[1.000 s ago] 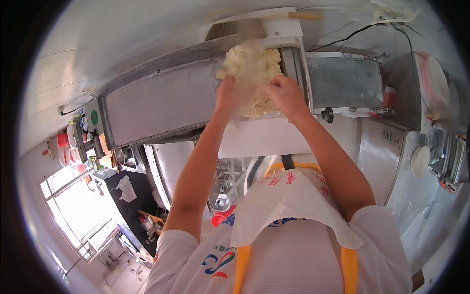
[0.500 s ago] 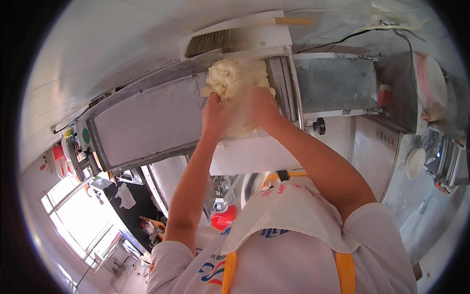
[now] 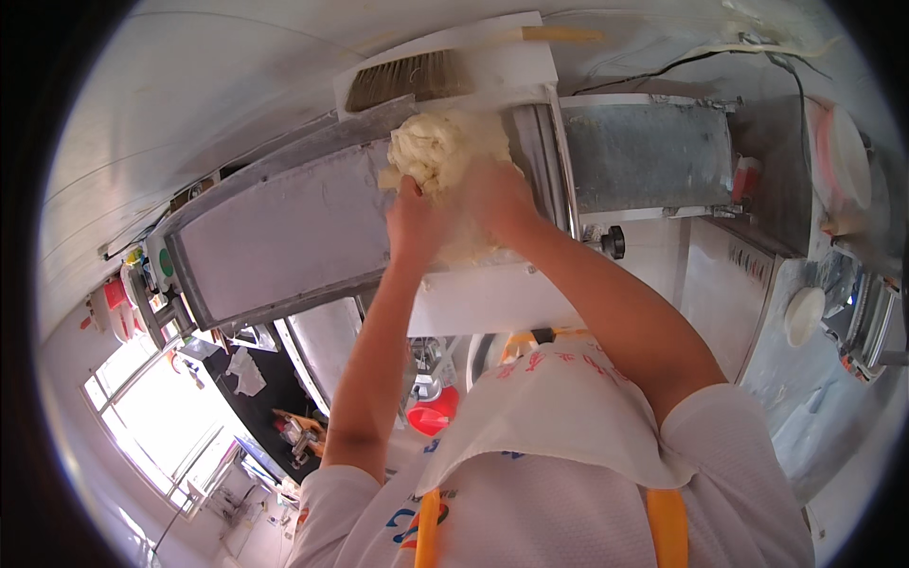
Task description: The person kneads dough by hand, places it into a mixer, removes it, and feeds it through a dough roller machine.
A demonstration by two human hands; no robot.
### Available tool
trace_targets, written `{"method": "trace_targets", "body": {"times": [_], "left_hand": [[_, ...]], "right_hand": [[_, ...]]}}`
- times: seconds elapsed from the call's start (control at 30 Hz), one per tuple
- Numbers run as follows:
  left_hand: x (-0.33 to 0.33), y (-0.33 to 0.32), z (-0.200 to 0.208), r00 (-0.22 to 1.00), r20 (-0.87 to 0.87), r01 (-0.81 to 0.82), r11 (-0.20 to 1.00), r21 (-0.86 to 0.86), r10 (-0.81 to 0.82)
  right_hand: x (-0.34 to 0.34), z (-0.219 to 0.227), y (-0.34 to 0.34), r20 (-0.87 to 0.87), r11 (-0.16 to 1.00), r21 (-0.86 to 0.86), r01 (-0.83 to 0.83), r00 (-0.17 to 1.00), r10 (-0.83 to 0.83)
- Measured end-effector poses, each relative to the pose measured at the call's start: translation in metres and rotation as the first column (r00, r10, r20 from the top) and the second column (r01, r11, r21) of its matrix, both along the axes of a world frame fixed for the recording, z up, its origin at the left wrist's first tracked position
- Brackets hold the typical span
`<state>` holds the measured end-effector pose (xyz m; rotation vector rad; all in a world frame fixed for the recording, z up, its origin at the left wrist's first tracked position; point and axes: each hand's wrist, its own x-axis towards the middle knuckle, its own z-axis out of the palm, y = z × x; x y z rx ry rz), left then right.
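Note:
A lumpy mass of pale dough lies at the right end of a grey machine bed, beside a metal roller section. My left hand is closed on the dough's near left edge, its thumb and fingers curled against it. Close by on the right, my right hand presses in at the near right part of the dough. A hazy smear across the middle of the picture blurs that hand, and its fingers cannot be made out. Flattened dough shows faintly between and below the hands.
A brush with a wooden handle rests on the white ledge behind the dough. Right of the rollers is another grey metal tray, with a black knob near its front corner. Below stands a red bowl.
The dough's upper lump looks rounder and sits more to the left, with its right part lower and hazier. Both hands stay at its near edge; the whole view has shifted slightly.

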<state>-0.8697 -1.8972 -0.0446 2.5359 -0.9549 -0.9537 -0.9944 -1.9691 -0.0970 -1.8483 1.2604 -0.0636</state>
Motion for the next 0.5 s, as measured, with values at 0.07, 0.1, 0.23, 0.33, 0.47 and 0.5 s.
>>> {"method": "trace_targets", "body": {"times": [0.07, 0.1, 0.23, 0.33, 0.47, 0.5], "left_hand": [[0.006, 0.005, 0.009, 0.99, -0.135, 0.049, 0.999, -0.005, -0.049], [0.005, 0.003, 0.016, 0.997, -0.072, 0.023, 0.999, -0.039, -0.026], [-0.009, -0.009, 0.023, 0.981, 0.193, 0.033, 0.969, -0.244, 0.015], [-0.027, -0.023, -0.018, 0.932, 0.36, 0.06, 0.957, -0.283, 0.048], [-0.025, -0.019, -0.046, 0.925, 0.36, -0.004, 0.952, -0.306, 0.12], [-0.023, -0.02, -0.046, 0.928, 0.353, -0.017, 0.957, -0.289, 0.123]], "right_hand": [[-0.003, 0.0, 0.004, -0.001, 1.0, -0.005, 0.029, 1.0, -0.029], [-0.003, 0.004, 0.005, -0.001, 0.998, 0.013, 0.067, 0.998, -0.067], [-0.005, 0.01, 0.003, -0.005, 0.997, -0.059, 0.049, 0.999, -0.05], [-0.002, 0.018, 0.001, -0.042, 1.0, -0.003, 0.017, 0.999, -0.017], [-0.001, 0.014, -0.001, -0.065, 0.999, 0.04, -0.008, 0.998, 0.011], [-0.001, 0.01, -0.001, -0.069, 0.999, 0.046, -0.019, 0.997, 0.022]]}}
